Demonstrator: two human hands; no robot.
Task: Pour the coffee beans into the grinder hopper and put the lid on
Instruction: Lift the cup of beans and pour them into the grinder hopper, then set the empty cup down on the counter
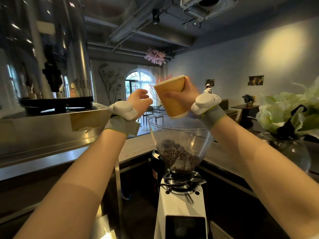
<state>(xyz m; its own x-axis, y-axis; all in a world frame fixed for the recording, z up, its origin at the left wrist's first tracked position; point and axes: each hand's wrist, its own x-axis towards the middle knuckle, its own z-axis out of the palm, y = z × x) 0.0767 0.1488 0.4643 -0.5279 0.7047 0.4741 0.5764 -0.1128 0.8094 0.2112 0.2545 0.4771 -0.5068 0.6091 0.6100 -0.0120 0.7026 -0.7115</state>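
Note:
My right hand [185, 94] grips a tan paper cup [170, 96], turned nearly upside down with its white rim just above the clear grinder hopper [205, 135]. Dark coffee beans [177, 156] lie in the hopper's narrow bottom. The hopper stands open on a white grinder [181, 209]. My left hand [140, 99] hovers to the left of the cup, fingers spread and holding nothing. No lid is in view.
A steel counter [51, 152] with a shiny machine [51, 66] runs along the left. A glass vase [291, 152] of white flowers stands at the right. Beyond the counter are café tables and chairs [245, 107].

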